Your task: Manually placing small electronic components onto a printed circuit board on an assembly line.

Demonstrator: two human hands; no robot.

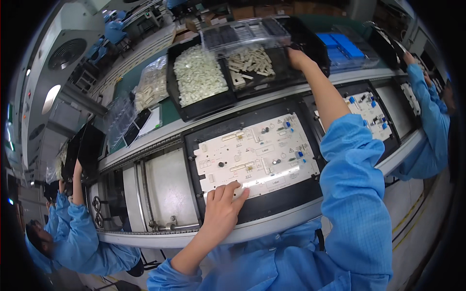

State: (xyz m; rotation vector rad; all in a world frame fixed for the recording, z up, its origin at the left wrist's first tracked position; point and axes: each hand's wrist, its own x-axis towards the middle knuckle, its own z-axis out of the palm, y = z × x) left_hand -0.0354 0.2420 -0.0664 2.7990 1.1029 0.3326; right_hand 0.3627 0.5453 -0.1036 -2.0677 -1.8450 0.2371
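Observation:
A white circuit board (257,160) with beige connectors, blue parts and small black parts sits in a black frame on the conveyor before me. My left hand (224,203) rests at the board's near left edge, fingers curled and thumb close to the index finger. Whether a small white part lies between them I cannot make out. Stretched out to the far side, my right hand (298,59) is at the right end of a black bin (272,81) holding beige connectors (251,63). Its fingertips are hidden by the dark bin edge and a clear tray (245,36).
Left of that bin stands another black bin full of pale connectors (199,72), beside a clear bag of parts (151,85). Blue trays (340,46) lie far right. A second framed board (369,116) is on the conveyor to the right. Co-workers in blue sleeves work on both sides.

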